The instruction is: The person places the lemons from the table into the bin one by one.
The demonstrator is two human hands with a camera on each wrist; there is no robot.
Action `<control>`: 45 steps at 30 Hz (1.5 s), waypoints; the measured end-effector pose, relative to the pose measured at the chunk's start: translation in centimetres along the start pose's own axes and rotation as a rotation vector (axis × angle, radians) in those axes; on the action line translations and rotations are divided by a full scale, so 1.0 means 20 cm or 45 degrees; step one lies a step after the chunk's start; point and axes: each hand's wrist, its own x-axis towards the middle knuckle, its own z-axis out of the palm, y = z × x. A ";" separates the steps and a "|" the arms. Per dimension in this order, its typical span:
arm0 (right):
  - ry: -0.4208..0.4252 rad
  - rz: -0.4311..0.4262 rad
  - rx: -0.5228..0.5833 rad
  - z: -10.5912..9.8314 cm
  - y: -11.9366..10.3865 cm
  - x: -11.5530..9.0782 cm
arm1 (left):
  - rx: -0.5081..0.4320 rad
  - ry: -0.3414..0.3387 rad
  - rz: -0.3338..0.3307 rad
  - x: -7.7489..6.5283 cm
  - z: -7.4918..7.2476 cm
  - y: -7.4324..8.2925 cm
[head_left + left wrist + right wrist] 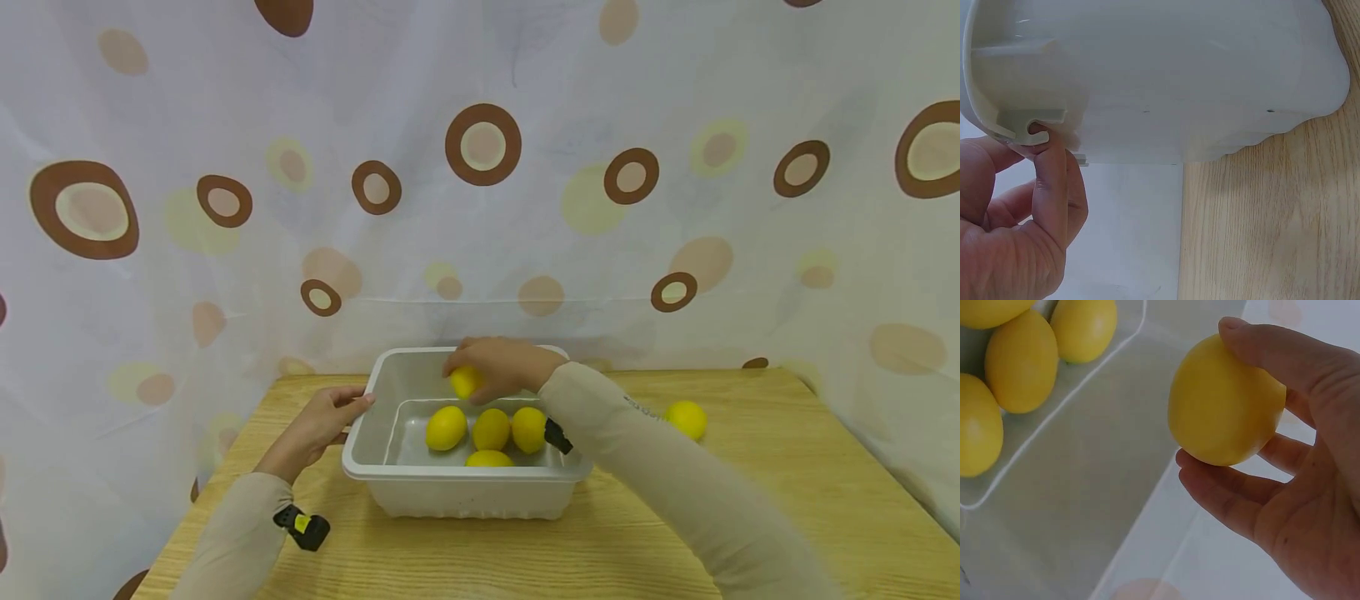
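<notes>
My right hand [501, 367] grips a yellow lemon [1225, 403] between thumb and fingers, over the far part of a white plastic bin [468, 495]. Several more lemons [446, 428] lie on the floor of the bin below it; the front wall partly hides the nearest one. At the bin's left side, my left hand [324, 423] holds the rim, thumb on top. The left wrist view shows its fingers [1051, 187] curled up under the rim, by a small hooked tab on the outer wall.
Another lemon [686, 419] rests on the wooden table [780, 467] to the right of the bin, partly behind the right sleeve. A white curtain [420, 250] with brown and beige circles hangs behind the table's back edge.
</notes>
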 end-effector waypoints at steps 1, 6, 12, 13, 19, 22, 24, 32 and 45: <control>-0.007 0.012 -0.001 0.01 0.00 0.02 | 0.001 -0.001 -0.001 0.00 0.00 0.00; -0.059 0.081 0.009 0.07 0.01 0.08 | 0.000 0.000 -0.002 0.01 -0.01 0.00; -0.134 0.196 0.066 0.14 0.04 0.12 | -0.003 -0.004 -0.008 0.01 0.00 0.01; -0.133 0.191 0.068 0.16 0.04 0.13 | -0.003 -0.009 -0.004 0.01 0.01 0.01; -0.147 0.213 0.072 0.21 0.06 0.16 | -0.007 -0.005 -0.005 0.01 0.01 0.01; -0.165 0.261 0.085 0.22 0.06 0.16 | -0.008 0.000 -0.010 0.02 0.00 0.01; -0.171 0.280 0.097 0.23 0.06 0.17 | -0.016 -0.001 -0.005 0.02 0.00 0.00; -0.153 0.269 0.098 0.30 0.08 0.20 | -0.025 -0.018 0.018 0.01 0.00 0.00; -0.162 0.250 0.107 0.33 0.08 0.19 | -0.020 -0.009 -0.008 0.02 -0.01 -0.01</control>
